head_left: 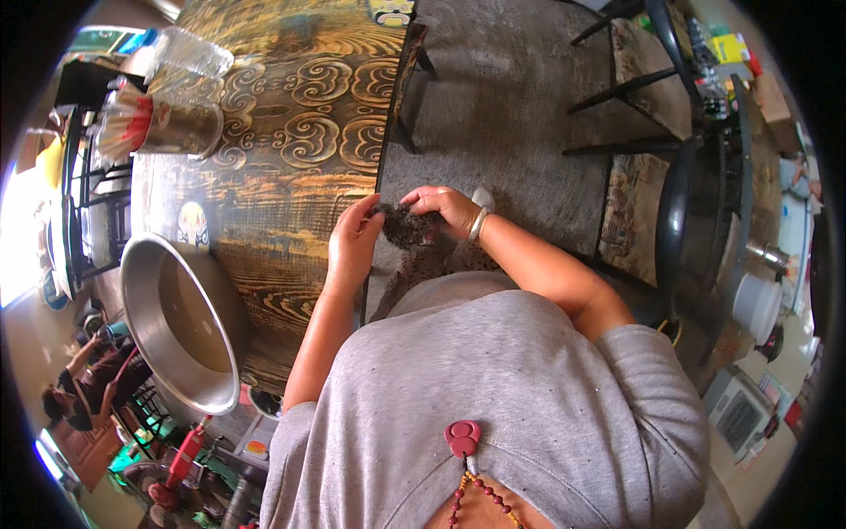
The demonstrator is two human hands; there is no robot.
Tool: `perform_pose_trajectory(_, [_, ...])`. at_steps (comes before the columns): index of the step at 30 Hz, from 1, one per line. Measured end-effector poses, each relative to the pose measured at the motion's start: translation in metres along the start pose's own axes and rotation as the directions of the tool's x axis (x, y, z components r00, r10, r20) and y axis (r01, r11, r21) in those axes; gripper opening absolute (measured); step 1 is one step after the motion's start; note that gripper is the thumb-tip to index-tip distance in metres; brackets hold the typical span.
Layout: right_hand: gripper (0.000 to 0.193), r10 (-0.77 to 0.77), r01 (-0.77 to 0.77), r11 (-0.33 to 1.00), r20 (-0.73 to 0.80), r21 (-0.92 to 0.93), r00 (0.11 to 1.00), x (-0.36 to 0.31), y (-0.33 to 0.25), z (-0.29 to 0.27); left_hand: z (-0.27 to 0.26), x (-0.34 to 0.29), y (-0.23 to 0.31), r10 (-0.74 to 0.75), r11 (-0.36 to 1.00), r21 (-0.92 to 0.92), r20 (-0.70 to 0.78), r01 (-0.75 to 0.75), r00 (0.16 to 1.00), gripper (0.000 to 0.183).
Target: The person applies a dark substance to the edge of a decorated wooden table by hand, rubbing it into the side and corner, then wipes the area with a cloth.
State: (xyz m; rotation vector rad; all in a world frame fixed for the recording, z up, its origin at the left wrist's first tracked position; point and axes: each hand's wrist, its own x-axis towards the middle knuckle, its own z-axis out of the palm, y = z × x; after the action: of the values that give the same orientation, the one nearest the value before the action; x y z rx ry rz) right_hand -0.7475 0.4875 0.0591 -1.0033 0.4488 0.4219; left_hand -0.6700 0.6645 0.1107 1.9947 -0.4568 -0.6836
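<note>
A dark, wiry, tangled clump (405, 227), resembling a scouring pad, is held between my two hands above my lap, just off the table edge. My left hand (352, 242) grips its left side, thumb and fingers bent toward it. On the other side, my right hand (448, 210) pinches the upper right of the clump with thumb and fingertips; a pale bracelet circles that wrist. The fingertips are partly hidden by the clump. To the left, a large metal basin (145, 286) holds cloudy water (192, 317).
The wooden table (291, 207) with scroll patterns reaches along my left. On it stand a metal canister (185, 130) of thin sticks and a clear plastic bottle (196, 51). Dark chairs (674, 216) stand to the right. Another person (88, 388) is at the far left.
</note>
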Motion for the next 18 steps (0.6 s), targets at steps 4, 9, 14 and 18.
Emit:
perform_pose_trajectory(4, [0.034, 0.039, -0.050, 0.984, 0.065, 0.170, 0.997, -0.008, 0.006, 0.008, 0.012, -0.018, -0.005, -0.154, 0.957, -0.242, 0.035, 0.158, 0.987, 0.038])
perform_pose_trajectory(9, [0.055, 0.165, -0.187, 0.980, 0.249, 0.067, 0.954, -0.031, 0.003, 0.011, 0.037, -0.051, -0.018, -0.288, 0.907, -0.351, -0.116, 0.232, 0.951, 0.036])
perform_pose_trajectory(14, [0.039, 0.200, -0.189, 0.980, 0.246, -0.066, 0.948, -0.049, 0.030, -0.015, 0.086, -0.083, -0.024, -0.421, 0.839, -0.416, -0.091, 0.350, 0.903, 0.043])
perform_pose_trajectory(18, [0.029, 0.149, -0.165, 0.983, 0.168, 0.085, 0.974, -0.060, 0.053, -0.031, 0.118, -0.101, -0.011, -0.378, 0.840, -0.483, -0.193, 0.247, 0.905, 0.047])
